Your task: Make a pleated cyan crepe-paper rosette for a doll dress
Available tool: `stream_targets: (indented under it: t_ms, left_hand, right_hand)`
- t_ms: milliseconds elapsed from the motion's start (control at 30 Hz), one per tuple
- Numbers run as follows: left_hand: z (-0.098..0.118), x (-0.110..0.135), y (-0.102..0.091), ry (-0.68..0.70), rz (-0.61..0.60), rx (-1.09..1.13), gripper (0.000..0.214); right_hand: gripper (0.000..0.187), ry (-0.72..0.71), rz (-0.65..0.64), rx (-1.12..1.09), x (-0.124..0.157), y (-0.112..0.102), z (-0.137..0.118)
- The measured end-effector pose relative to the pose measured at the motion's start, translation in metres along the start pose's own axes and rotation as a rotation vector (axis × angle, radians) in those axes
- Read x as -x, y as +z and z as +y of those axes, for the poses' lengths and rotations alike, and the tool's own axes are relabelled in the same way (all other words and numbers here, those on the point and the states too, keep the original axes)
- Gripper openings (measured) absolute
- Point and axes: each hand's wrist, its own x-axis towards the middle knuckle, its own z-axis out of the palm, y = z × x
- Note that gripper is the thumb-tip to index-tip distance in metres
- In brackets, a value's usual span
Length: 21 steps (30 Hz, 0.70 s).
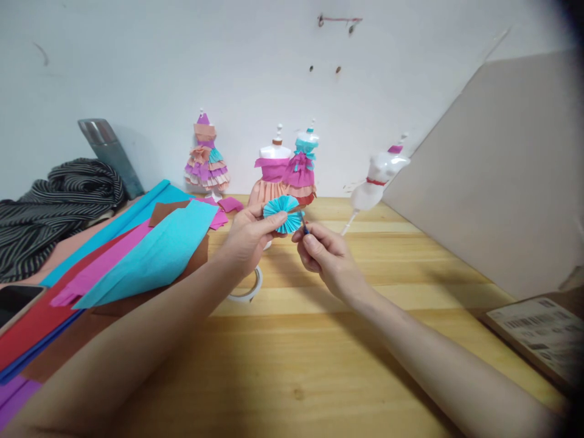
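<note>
My left hand [249, 234] pinches a pleated turquoise paper fan [283, 213] above the wooden table [319, 340]. My right hand [325, 255] is closed beside the fan's right edge, fingertips touching it; a small dark blue bit shows at the fingertips, too small to name. Just behind the fan stand mannequins in paper dresses: a pink and orange one [274, 176] and a turquoise and magenta one [302, 167].
Sheets of coloured crepe paper [150, 255] lie at the left. A tape roll [249, 289] sits under my left wrist. A third dressed mannequin [206, 158] stands at the back; a bare white mannequin [376, 182] leans right. Cardboard [502, 176], striped cloth [55, 207], phone [13, 301].
</note>
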Motion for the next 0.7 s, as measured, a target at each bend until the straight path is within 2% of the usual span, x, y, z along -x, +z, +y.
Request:
stream_targets:
  t_ms: [167, 367, 533, 700]
  left_hand:
    - [0.004, -0.002, -0.005, 0.041, 0.029, -0.127, 0.021]
    - [0.011, -0.005, -0.013, 0.140, -0.022, -0.317, 0.017]
    - [0.012, -0.006, -0.014, 0.158, -0.041, -0.344, 0.017]
    - [0.011, -0.005, -0.012, 0.112, -0.046, -0.295, 0.016]
  right_hand:
    - [0.032, 0.010, -0.004, 0.000, 0.000, 0.000, 0.001]
    - [0.033, 0.012, -0.018, -0.009, 0.000, 0.001, 0.001]
    - [0.030, 0.016, -0.015, -0.025, 0.002, 0.002, 0.004]
    - [0.029, 0.001, -0.010, -0.023, 0.002, 0.002, 0.006]
